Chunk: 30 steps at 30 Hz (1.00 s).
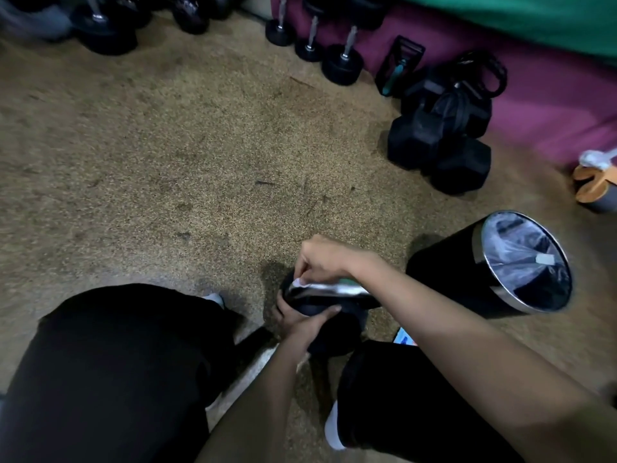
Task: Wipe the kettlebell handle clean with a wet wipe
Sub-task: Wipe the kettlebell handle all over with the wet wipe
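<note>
A black kettlebell [334,324] stands on the floor between my knees, its shiny metal handle [329,290] running left to right across the top. My right hand [322,260] is above the handle's left end, fingers pinched on a small white wet wipe [298,281] pressed against the metal. My left hand [302,320] grips the kettlebell's body from below and the left side. Most of the wipe is hidden under my fingers.
A black bin [467,279] with a clear liner stands just right of the kettlebell. Black hex dumbbells [437,145] lie further back right, round dumbbells [340,63] line the purple wall. A blue-and-white packet [404,337] lies by my right knee. Speckled brown floor stretches left.
</note>
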Available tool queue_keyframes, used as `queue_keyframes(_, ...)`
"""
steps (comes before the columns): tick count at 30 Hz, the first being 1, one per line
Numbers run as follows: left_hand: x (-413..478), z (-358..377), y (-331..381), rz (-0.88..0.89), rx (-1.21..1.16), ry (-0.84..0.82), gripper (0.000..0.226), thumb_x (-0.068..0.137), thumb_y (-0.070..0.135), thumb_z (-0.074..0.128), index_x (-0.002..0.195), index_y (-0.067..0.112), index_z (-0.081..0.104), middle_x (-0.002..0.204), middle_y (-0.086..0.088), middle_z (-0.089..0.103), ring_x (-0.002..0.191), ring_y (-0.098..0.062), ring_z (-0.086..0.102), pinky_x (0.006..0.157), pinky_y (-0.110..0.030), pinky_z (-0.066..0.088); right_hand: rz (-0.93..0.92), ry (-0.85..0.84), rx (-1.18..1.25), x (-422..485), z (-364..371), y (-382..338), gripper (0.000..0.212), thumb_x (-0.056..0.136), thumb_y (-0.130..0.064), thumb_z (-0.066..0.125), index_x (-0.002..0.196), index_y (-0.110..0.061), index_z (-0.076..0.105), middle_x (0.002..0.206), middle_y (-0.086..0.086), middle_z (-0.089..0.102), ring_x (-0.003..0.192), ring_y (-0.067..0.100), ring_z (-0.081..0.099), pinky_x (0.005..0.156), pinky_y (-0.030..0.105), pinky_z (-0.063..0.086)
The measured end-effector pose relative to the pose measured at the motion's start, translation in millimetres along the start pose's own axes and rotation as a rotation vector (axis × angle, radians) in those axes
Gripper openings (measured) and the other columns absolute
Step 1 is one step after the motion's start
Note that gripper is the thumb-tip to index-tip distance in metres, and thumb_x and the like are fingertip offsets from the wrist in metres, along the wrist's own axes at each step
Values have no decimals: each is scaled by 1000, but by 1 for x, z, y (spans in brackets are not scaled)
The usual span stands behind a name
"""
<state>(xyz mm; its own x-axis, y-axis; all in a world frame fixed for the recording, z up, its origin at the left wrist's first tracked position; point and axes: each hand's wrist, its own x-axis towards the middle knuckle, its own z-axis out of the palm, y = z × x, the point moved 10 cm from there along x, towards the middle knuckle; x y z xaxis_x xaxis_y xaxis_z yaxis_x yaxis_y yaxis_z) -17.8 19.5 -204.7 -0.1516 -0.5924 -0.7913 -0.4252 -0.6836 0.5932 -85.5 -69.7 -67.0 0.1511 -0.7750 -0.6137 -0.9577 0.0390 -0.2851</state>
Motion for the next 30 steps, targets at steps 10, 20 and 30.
queue_keyframes(10, -4, 0, 3, 15, -28, 8, 134, 73, 35, 100, 172, 16, 11, 180, -12, 8, 168, -25, 11, 125, -30, 15, 116, 15, 162, 2, 6, 17, 21, 88, -26, 62, 92, -9, 74, 88, 8, 72, 75, 16, 59, 68, 20, 42)
queue_keyframes(20, -3, 0, 1, 16, -48, 11, 134, 72, 34, 101, 172, 19, 14, 179, -9, 10, 167, -25, 14, 127, -33, 22, 231, 36, 415, 2, 19, 39, 20, 86, -29, 65, 87, -12, 75, 88, 2, 74, 73, 13, 62, 70, 26, 50)
queue_keyframes(30, 1, -1, -4, 9, -1, 37, 139, 67, 39, 104, 172, 20, 15, 178, -11, 14, 166, -27, 18, 129, -36, 23, 295, 47, 520, 2, 17, 41, 10, 82, -18, 70, 91, -19, 74, 80, -8, 66, 69, 3, 54, 55, 16, 41)
